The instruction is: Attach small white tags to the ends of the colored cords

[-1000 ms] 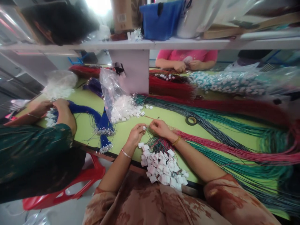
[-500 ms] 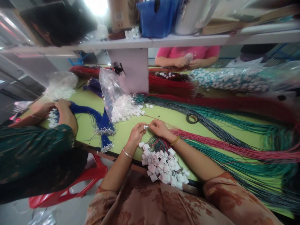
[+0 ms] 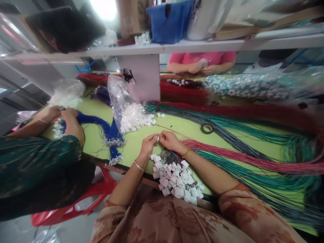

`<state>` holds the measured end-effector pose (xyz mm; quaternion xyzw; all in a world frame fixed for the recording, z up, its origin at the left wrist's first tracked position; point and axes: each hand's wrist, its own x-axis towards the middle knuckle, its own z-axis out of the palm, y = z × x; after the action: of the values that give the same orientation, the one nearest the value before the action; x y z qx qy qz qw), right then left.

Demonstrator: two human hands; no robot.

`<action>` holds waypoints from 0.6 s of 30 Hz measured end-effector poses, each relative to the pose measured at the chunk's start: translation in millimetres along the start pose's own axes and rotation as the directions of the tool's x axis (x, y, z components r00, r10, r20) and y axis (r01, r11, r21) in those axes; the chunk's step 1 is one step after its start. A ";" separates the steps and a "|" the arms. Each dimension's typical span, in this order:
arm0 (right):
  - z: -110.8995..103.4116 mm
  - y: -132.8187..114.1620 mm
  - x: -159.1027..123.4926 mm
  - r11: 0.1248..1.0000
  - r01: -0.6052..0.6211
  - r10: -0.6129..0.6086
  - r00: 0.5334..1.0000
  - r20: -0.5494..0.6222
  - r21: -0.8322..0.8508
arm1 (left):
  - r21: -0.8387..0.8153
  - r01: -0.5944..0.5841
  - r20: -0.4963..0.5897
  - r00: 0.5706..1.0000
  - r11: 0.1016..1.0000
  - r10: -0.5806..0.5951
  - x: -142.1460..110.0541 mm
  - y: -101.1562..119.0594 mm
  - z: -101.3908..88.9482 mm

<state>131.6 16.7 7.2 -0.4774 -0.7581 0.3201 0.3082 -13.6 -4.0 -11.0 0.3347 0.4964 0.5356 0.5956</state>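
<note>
My left hand [image 3: 149, 145] pinches a small white connector housing [image 3: 158, 138] between its fingertips. Right against it, my right hand [image 3: 170, 140] is closed at the connector, its fingertips on a thin wire end that is mostly hidden. Below both hands lies a pile of white connectors [image 3: 174, 177] fitted on wires, at the table's near edge. Red wires [image 3: 217, 152] and green wires [image 3: 222, 165] run from beside my right wrist toward the right.
A plastic bag of loose white connectors [image 3: 131, 116] lies beyond my left hand. A black tape roll [image 3: 207, 128] rests near grey wires [image 3: 227, 135]. At left, a co-worker's hands [image 3: 68, 114] handle blue wires [image 3: 89, 118]. A shelf [image 3: 202, 46] spans above; another person sits opposite.
My hands have come slightly closer together at the connector, which now shows less between the fingertips. The co-worker's hands at left have shifted a little.
</note>
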 end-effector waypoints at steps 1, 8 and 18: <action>-0.4 -1.1 0.0 1.000 0.009 -0.009 1.000 -0.003 -0.010 | 0.022 0.002 -0.002 1.000 1.000 -0.002 -1.2 1.7 0.1; -19.4 2.5 -6.0 0.936 -0.109 0.096 0.994 0.055 0.334 | 0.574 -0.201 0.060 0.977 0.794 0.205 -23.0 26.3 -14.9; -11.0 6.4 -6.3 0.747 -0.246 0.196 0.969 0.149 0.618 | 0.785 -0.276 0.090 0.937 0.554 0.339 13.7 39.7 -20.0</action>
<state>145.7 15.2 7.9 -0.4203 -0.5555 0.6074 0.3818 -45.7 14.6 17.1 0.6236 0.6351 0.3698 0.2665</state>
